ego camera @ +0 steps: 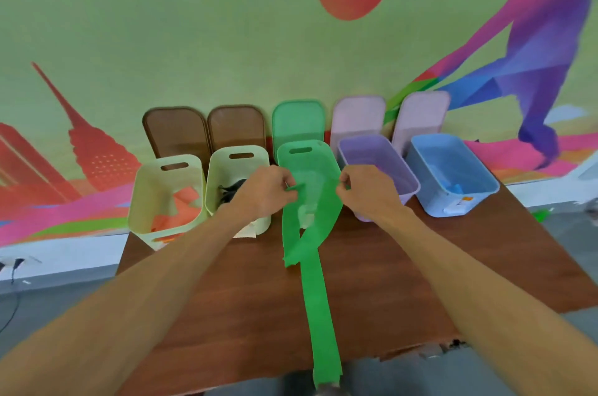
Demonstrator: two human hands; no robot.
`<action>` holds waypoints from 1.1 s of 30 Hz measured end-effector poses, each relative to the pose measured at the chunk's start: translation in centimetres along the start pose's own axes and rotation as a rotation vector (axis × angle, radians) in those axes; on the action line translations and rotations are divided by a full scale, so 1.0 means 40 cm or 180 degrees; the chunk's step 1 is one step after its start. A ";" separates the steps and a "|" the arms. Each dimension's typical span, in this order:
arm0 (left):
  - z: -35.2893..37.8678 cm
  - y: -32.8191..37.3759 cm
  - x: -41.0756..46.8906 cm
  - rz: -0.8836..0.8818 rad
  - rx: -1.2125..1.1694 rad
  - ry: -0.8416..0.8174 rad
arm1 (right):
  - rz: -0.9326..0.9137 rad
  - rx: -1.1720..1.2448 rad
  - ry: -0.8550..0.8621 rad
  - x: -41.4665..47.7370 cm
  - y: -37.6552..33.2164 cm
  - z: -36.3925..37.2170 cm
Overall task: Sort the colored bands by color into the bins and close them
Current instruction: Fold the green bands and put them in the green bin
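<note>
Left hand [267, 191] and right hand [365, 191] each pinch green band [318, 305] above green bin [310, 162]. Limp, light, trailing; I judge my grip should regather lower.

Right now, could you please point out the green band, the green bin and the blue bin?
green band [318, 298], head view, middle of the long strip.
green bin [312, 158], head view, far wall.
blue bin [433, 201], head view, near wall.
</note>
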State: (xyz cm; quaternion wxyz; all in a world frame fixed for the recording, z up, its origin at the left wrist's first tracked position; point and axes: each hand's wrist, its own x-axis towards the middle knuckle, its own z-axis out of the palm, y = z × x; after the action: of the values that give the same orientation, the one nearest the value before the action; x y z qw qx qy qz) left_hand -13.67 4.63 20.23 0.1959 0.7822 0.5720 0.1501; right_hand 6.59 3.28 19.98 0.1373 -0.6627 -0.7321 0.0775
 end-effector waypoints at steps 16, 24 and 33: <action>-0.274 0.139 0.222 -0.0118 -0.1004 0.0971 | -0.0162 0.0116 0.1001 0.229 -0.037 -0.291; -0.163 0.115 0.348 -0.0366 -0.0512 0.0737 | -0.0194 0.0526 0.0732 0.340 0.037 -0.199; 0.029 -0.003 0.398 -0.0906 -0.0063 0.0314 | -0.0406 0.0149 -0.0148 0.401 0.139 0.033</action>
State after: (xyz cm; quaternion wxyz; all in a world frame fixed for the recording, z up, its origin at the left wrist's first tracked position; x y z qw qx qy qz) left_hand -8.47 19.68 19.32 0.1946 0.6829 0.6846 0.1647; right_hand 10.13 19.90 18.67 0.1404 -0.6092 -0.7739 0.1010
